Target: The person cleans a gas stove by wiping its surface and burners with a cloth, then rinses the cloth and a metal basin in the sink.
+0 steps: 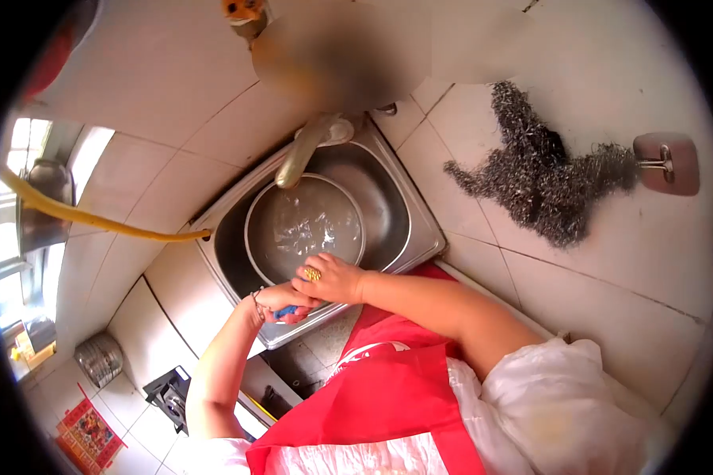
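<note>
At the near edge of the steel sink (pixel 420 250), my two hands are pressed together. My left hand (pixel 284 301) is closed round a small blue object (pixel 286 312), of which only part shows. Over its fingers lies my right hand (pixel 333 279), bent and wearing a gold ring; whether it grips anything itself is hidden. Just beyond both hands, a round basin (pixel 305 226) of water sits in the sink. The faucet (pixel 302 150) points down at the basin's far rim.
A yellow hose (pixel 119 225) runs from the left to the sink's corner. Dark tinsel-like scrubbing material (pixel 539 170) hangs from a hook (pixel 667 163) on the right wall. A stove (pixel 169 397) and a metal pot (pixel 100 359) are at lower left.
</note>
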`<state>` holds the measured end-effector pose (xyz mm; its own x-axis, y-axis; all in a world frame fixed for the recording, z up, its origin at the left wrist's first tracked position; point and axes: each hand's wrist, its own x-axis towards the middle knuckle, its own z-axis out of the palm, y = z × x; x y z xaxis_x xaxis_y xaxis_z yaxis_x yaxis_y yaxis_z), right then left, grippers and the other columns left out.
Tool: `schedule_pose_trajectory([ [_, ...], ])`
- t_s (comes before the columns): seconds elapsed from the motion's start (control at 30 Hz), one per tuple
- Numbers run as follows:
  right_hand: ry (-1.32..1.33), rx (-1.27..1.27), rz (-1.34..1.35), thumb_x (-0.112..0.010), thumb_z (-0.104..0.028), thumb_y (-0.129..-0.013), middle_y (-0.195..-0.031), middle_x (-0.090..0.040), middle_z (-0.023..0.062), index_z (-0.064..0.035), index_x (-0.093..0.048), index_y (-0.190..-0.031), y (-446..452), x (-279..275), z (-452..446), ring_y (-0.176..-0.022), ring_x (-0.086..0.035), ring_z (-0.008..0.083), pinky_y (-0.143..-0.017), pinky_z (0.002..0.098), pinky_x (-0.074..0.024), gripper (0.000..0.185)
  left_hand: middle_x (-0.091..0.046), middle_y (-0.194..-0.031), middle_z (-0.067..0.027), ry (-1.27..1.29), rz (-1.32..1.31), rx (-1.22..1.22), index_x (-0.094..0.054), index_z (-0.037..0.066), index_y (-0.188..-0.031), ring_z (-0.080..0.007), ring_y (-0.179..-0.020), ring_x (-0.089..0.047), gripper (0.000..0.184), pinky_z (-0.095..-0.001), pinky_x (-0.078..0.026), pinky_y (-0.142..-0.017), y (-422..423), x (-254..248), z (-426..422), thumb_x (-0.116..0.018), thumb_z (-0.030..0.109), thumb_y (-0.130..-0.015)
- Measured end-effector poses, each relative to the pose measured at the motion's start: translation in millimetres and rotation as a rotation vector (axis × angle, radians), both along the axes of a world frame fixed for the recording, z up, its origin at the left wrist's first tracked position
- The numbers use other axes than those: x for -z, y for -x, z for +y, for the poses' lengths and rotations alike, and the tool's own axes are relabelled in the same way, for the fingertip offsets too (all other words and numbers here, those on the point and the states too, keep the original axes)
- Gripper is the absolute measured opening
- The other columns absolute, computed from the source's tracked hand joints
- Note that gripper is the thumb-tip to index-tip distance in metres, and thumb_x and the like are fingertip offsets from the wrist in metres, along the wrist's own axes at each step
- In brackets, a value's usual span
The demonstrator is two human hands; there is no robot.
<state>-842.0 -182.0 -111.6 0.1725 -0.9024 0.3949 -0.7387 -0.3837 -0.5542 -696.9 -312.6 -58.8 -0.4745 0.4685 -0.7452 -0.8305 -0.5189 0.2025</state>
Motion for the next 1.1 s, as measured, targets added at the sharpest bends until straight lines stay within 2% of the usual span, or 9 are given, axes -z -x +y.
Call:
schedule_pose_trajectory([
  [0.07, -0.368, -0.163, 0.159, -0.059, -0.023, -0.082, -0.099, -0.067, 0.0100, -0.0143, -0.062, -0.102, 7.7, -19.7, -18.3, -0.091, -0.066, 0.0332, -0.077, 0.0462, -0.0540, 0.022, -0.045, -0.055, 0.0001, 0.117, -0.103, -0.089, -0.058, 0.004, -0.086, -0.0068, -0.040, -0.039, 0.013, -0.0205, -0.027, -0.034, -2.0, 7.5, 5.9, -0.064, 0.015, -0.090],
  [0.1, -0.197, -0.101, 0.095, -0.055, -0.024, -0.087, -0.083, -0.069, 0.0111, -0.0122, -0.062, -0.089, 6.8, -11.2, -18.3, -0.076, -0.067, 0.0357, -0.065, 0.0467, -0.0538, 0.014, -0.046, -0.056, 0.0010, 0.127, -0.081, -0.096, -0.059, 0.004, -0.088, -0.0061, -0.041, -0.040, 0.011, -0.0207, -0.028, -0.035, 3.2, 7.0, 4.1, -0.062, 0.015, -0.090],
  [0.27, -0.541, -0.033, 0.026, -0.040, -0.027, -0.098, -0.086, -0.069, 0.0199, -0.0054, -0.062, -0.095, 20.2, -35.7, -41.0, -0.081, -0.068, 0.0369, -0.071, 0.0485, -0.0532, 0.031, -0.056, -0.060, -0.0064, 0.918, 0.214, 0.020, -0.062, 0.003, -0.087, -0.0148, -0.045, -0.050, 0.018, -0.0324, -0.038, -0.040, 15.8, 14.7, 12.2, -0.062, 0.020, -0.081],
  [0.4, -0.565, 0.067, 0.150, -0.054, -0.017, -0.087, -0.088, -0.068, 0.0198, -0.0064, -0.060, -0.100, 22.0, -62.5, -51.5, -0.084, -0.067, 0.0386, -0.071, 0.0493, -0.0525, 0.018, -0.069, -0.082, -0.0235, 1.762, 0.356, 0.355, -0.062, 0.000, -0.096, -0.0342, -0.068, -0.068, 0.021, -0.0421, -0.054, -0.064, 25.9, -0.9, 11.9, -0.056, 0.016, -0.082],
  [0.57, -0.613, 0.286, 0.046, -0.064, -0.010, -0.077, -0.088, -0.068, 0.0222, -0.0055, -0.061, -0.106, 10.1, -64.2, -51.3, -0.085, -0.068, 0.0393, -0.072, 0.0491, -0.0522, 0.029, -0.069, -0.081, -0.0180, 1.988, 0.491, 0.501, -0.055, 0.005, -0.106, -0.0354, -0.069, -0.067, 0.024, -0.0438, -0.054, -0.061, 29.4, -43.1, -8.1, -0.056, 0.015, -0.084],
  [0.67, -0.573, 0.379, -0.282, -0.064, -0.008, -0.077, -0.078, -0.067, 0.0173, -0.0045, -0.061, -0.107, -4.8, -78.8, -49.5, -0.067, -0.067, 0.0328, -0.055, 0.0420, -0.0490, 0.030, -0.067, -0.076, -0.0121, 2.145, 0.622, 0.555, -0.055, 0.007, -0.106, -0.0304, -0.067, -0.068, 0.025, -0.0421, -0.054, -0.058, 24.7, -66.7, -13.0, -0.057, 0.017, -0.083],
  [0.73, -0.913, 0.500, -0.922, -0.064, -0.007, -0.079, -0.064, -0.057, 0.0053, -0.0050, -0.059, -0.091, -15.8, -121.3, -50.2, -0.046, -0.052, 0.0172, -0.042, 0.0312, -0.0358, 0.013, -0.067, -0.077, -0.0102, 2.229, 0.775, 0.525, -0.056, 0.007, -0.104, -0.0288, -0.068, -0.068, 0.025, -0.0409, -0.053, -0.055, 19.1, -78.3, -17.6, -0.059, 0.019, -0.083],
  [0.93, -1.325, 0.271, -1.665, -0.065, -0.005, -0.082, -0.057, -0.039, -0.0065, -0.0159, -0.044, -0.072, -17.6, -158.5, -53.3, -0.040, -0.028, 0.0043, -0.039, 0.0230, -0.0203, 0.026, -0.059, -0.072, -0.0049, 2.552, 0.928, 0.267, -0.058, 0.012, -0.089, -0.0239, -0.061, -0.066, 0.018, -0.0353, -0.052, -0.050, 5.4, -98.2, -25.1, -0.064, 0.022, -0.076],
  [1.1, -1.494, 0.045, -1.880, -0.063, -0.019, -0.093, -0.056, -0.045, -0.0022, -0.0119, -0.050, -0.076, -6.2, -170.8, -81.3, -0.040, -0.040, 0.0063, -0.037, 0.0208, -0.0289, 0.022, -0.060, -0.094, -0.0150, 2.397, 0.335, -0.180, -0.057, 0.009, -0.097, -0.0341, -0.070, -0.067, 0.022, -0.0436, -0.054, -0.055, -11.9, -87.8, -8.6, -0.065, 0.018, -0.079],
])
